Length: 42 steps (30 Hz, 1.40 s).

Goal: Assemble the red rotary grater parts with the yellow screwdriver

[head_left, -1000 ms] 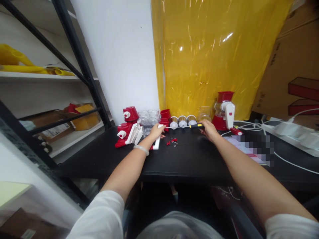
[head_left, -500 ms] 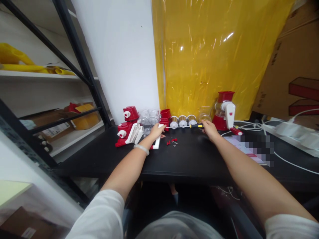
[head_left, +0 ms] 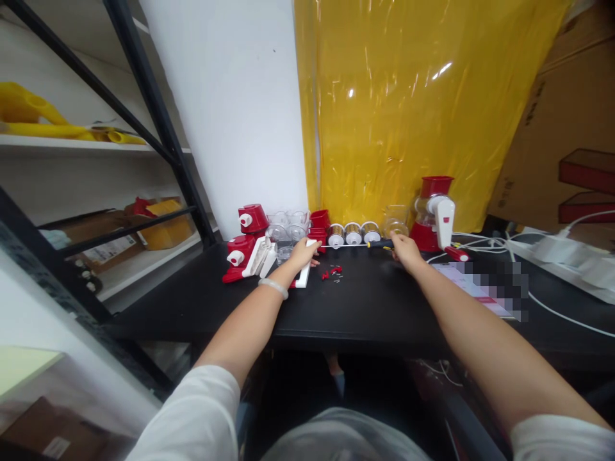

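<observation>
My right hand point(head_left: 406, 251) is closed round the handle of a screwdriver point(head_left: 379, 244), black with yellow. Its long shaft lies level and points left, the tip meeting the white crank handle point(head_left: 303, 276) in my left hand point(head_left: 303, 254). Red shows at the low end of that handle; my fingers hide its middle. On the table just right of my left hand lie small red plastic parts point(head_left: 336, 269) and several loose screws point(head_left: 337, 280). Behind the shaft stand metal grater drums point(head_left: 353, 235) in a row.
Red grater bodies point(head_left: 252, 219) and white crank arms point(head_left: 262, 257) sit at the left, beside clear plastic parts point(head_left: 288, 224). An assembled rotary grater point(head_left: 435, 218) stands at the right. White cables point(head_left: 480, 241), a power strip point(head_left: 576, 256) and a partly blurred tablet point(head_left: 461, 282) lie further right.
The screwdriver's handle has turned in my right hand, its yellow marks now showing differently. My left hand keeps its hold on the white handle in the same spot.
</observation>
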Available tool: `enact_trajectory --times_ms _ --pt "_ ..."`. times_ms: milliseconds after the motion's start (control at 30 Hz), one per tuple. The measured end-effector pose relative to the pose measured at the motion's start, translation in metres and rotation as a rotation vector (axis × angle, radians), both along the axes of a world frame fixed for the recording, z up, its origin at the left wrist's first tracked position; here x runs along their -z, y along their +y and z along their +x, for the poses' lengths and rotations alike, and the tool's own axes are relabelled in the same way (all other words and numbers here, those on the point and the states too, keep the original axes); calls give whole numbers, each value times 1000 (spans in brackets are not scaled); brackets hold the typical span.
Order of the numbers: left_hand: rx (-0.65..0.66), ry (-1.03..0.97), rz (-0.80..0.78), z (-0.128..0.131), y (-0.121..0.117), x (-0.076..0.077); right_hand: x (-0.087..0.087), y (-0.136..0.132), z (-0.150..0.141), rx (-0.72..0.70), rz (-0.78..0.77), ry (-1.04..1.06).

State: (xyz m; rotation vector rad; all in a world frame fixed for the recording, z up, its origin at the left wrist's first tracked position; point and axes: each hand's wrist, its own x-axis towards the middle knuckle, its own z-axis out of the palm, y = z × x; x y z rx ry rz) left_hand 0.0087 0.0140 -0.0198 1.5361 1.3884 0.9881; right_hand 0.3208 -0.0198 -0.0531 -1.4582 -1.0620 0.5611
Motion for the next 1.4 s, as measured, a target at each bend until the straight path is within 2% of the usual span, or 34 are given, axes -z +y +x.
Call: enact_trajectory --times_ms 233,333,467,533,800,900,1033,1100,1300,1400 --pt "8 6 5 0 1 1 -11 -2 -11 -141 109 420" --pt "7 6 9 0 0 1 -11 -1 -9 -125 70 382" --pt "0 3 6 0 -1 0 -4 0 -2 -29 4 116" --pt "4 -5 8 -1 -1 0 -2 0 -1 -24 10 53" --pt "3 0 15 0 -2 0 -16 -6 -12 -165 126 494" --pt "0 5 5 0 -3 -1 -16 -7 -11 -145 77 453" --pt "-8 1 2 0 -1 0 -9 -5 -7 -56 37 182" --pt "-10 2 4 0 0 0 -6 -4 -6 -56 65 137" --pt "8 -15 -9 1 1 -1 -14 -5 -12 -161 138 522" --pt "7 -21 -14 2 0 -2 -16 -6 -10 -173 113 533"
